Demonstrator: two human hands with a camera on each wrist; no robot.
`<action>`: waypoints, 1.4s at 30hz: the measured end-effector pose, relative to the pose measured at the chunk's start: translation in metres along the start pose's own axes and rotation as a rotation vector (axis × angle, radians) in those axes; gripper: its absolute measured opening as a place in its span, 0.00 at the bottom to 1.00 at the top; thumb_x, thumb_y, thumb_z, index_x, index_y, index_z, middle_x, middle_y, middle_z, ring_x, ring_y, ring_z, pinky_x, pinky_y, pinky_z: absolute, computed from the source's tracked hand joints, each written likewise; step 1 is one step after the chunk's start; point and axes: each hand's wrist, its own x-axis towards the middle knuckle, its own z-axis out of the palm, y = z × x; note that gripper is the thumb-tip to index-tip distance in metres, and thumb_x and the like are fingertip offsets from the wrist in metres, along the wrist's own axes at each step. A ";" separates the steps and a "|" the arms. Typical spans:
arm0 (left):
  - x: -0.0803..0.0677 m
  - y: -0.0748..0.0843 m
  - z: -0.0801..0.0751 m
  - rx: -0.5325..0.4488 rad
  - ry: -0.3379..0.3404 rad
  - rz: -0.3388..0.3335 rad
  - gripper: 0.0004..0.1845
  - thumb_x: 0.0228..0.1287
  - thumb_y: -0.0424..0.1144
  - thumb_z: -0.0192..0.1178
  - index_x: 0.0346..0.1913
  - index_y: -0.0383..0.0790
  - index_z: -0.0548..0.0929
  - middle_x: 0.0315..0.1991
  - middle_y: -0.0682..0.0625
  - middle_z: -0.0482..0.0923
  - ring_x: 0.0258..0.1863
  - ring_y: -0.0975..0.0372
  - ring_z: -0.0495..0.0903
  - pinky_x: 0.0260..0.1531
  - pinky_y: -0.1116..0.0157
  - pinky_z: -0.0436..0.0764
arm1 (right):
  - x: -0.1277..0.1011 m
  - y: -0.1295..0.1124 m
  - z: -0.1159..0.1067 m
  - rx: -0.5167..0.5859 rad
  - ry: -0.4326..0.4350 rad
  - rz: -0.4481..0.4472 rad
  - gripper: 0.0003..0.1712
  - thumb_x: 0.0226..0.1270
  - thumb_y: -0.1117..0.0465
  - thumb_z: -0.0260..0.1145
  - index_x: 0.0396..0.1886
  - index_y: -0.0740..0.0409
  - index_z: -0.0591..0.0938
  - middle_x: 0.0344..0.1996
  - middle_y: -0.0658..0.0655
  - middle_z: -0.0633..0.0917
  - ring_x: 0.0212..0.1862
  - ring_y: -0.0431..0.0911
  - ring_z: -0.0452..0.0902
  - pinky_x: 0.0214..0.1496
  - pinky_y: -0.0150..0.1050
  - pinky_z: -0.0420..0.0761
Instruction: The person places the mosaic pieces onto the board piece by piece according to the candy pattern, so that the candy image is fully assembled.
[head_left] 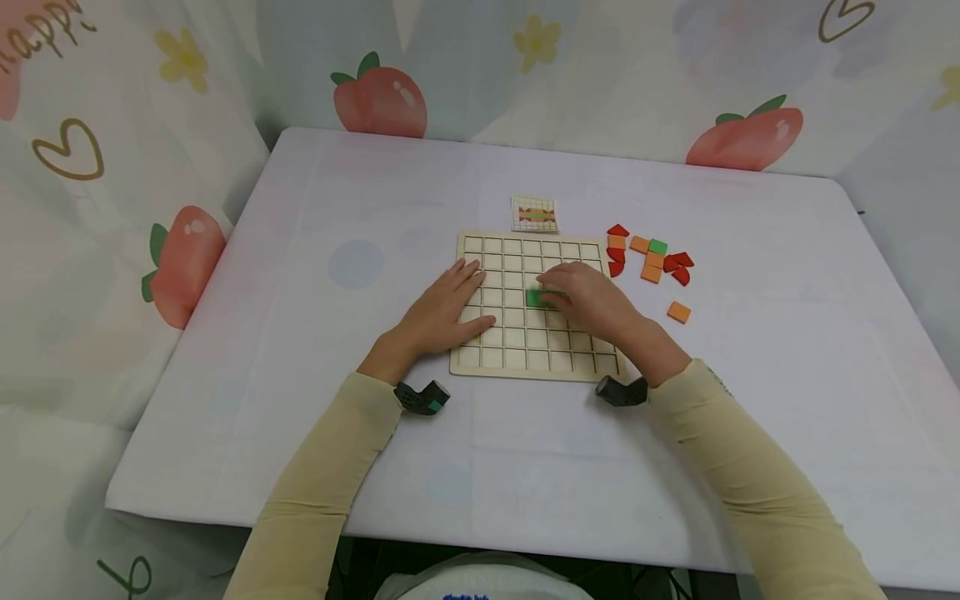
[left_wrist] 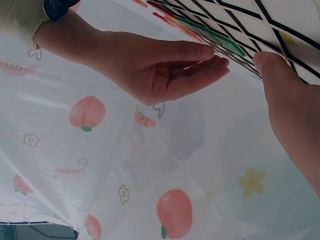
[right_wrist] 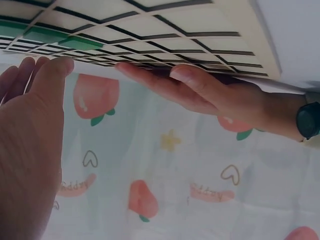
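A wooden grid board (head_left: 525, 350) lies at the table's middle. My left hand (head_left: 459, 293) rests flat on its left columns, fingers straight. My right hand (head_left: 558, 287) lies on the board's middle with straight fingers touching a green tile (head_left: 536, 298) set in a cell. The left wrist view shows the right hand (left_wrist: 200, 62) with fingertips at the green tiles (left_wrist: 222, 41) on the board (left_wrist: 285, 22). In the right wrist view the left hand (right_wrist: 165, 75) lies flat against the board (right_wrist: 200, 20), with green tiles (right_wrist: 47, 34) near the right hand's fingertips (right_wrist: 50, 67).
A small pattern card (head_left: 535, 214) lies just beyond the board. Several loose red, orange and green tiles (head_left: 651, 255) sit to the board's right, with one orange tile (head_left: 678, 312) apart from them. The table edge (head_left: 420, 533) is near my body. Peach-print cloth hangs around.
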 end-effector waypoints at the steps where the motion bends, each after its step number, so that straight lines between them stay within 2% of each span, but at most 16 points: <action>1: 0.000 0.000 0.000 0.001 -0.002 0.002 0.39 0.56 0.62 0.39 0.63 0.38 0.51 0.64 0.47 0.43 0.62 0.58 0.36 0.58 0.61 0.43 | 0.000 0.002 -0.002 0.009 -0.007 0.019 0.19 0.55 0.58 0.60 0.47 0.60 0.76 0.44 0.57 0.75 0.51 0.50 0.65 0.51 0.44 0.64; 7: -0.001 0.000 -0.001 -0.008 -0.010 0.000 0.39 0.56 0.62 0.39 0.64 0.38 0.51 0.64 0.47 0.42 0.62 0.58 0.35 0.58 0.62 0.42 | 0.000 0.017 -0.009 0.041 -0.011 0.139 0.19 0.57 0.58 0.58 0.49 0.59 0.74 0.46 0.58 0.74 0.52 0.50 0.63 0.51 0.46 0.64; 18: 0.000 0.000 0.000 0.010 -0.013 -0.010 0.40 0.55 0.63 0.39 0.64 0.39 0.50 0.64 0.48 0.42 0.62 0.59 0.35 0.58 0.63 0.41 | -0.001 0.038 -0.019 0.066 0.022 0.174 0.19 0.56 0.61 0.59 0.48 0.63 0.74 0.45 0.60 0.75 0.49 0.52 0.66 0.45 0.47 0.69; 28: 0.000 0.000 -0.001 0.011 -0.017 -0.006 0.39 0.55 0.63 0.39 0.64 0.39 0.50 0.64 0.48 0.42 0.62 0.58 0.35 0.58 0.64 0.41 | -0.004 0.053 -0.022 0.073 0.006 0.231 0.19 0.57 0.60 0.58 0.49 0.62 0.74 0.45 0.60 0.75 0.46 0.52 0.67 0.43 0.47 0.70; 36: 0.000 0.000 -0.001 0.013 -0.021 -0.011 0.40 0.55 0.63 0.38 0.64 0.39 0.50 0.64 0.48 0.42 0.62 0.58 0.35 0.58 0.63 0.41 | -0.007 0.063 -0.028 0.035 0.092 0.197 0.17 0.55 0.64 0.60 0.45 0.66 0.75 0.42 0.62 0.77 0.47 0.55 0.68 0.48 0.49 0.65; 42: 0.000 -0.001 0.000 0.007 -0.019 -0.009 0.40 0.55 0.63 0.38 0.64 0.39 0.50 0.64 0.48 0.41 0.62 0.59 0.34 0.58 0.62 0.42 | -0.008 0.068 -0.029 0.053 0.056 0.283 0.19 0.56 0.63 0.59 0.48 0.64 0.74 0.44 0.62 0.75 0.49 0.55 0.65 0.50 0.51 0.63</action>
